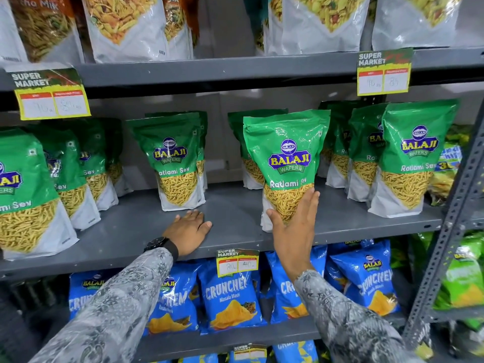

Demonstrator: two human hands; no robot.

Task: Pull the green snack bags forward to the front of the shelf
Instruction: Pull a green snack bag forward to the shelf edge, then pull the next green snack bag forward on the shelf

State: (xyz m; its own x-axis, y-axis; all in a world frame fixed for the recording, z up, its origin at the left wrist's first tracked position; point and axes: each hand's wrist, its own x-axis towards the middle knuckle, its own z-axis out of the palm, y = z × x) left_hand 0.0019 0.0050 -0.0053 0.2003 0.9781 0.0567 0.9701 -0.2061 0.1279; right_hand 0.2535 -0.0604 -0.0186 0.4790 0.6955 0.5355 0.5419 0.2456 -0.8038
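Green Balaji Ratlami Sev bags stand in rows on the grey middle shelf [235, 221]. One green bag [286, 163] stands upright close to the shelf's front edge, and my right hand [293, 226] presses flat against its lower front, thumb at its left bottom corner. Another green bag [174, 163] stands farther back, left of centre. My left hand [190, 230] rests palm down on the bare shelf just in front of that bag, fingers spread, holding nothing. More green bags line up at the far left [28, 195] and far right [411, 158].
Blue Crunchem bags [230, 297] fill the shelf below. White-and-clear snack bags [125, 24] stand on the shelf above. Price tags [51, 96] hang from shelf edges. A perforated grey upright [450, 231] bounds the right side, with green packets beyond it.
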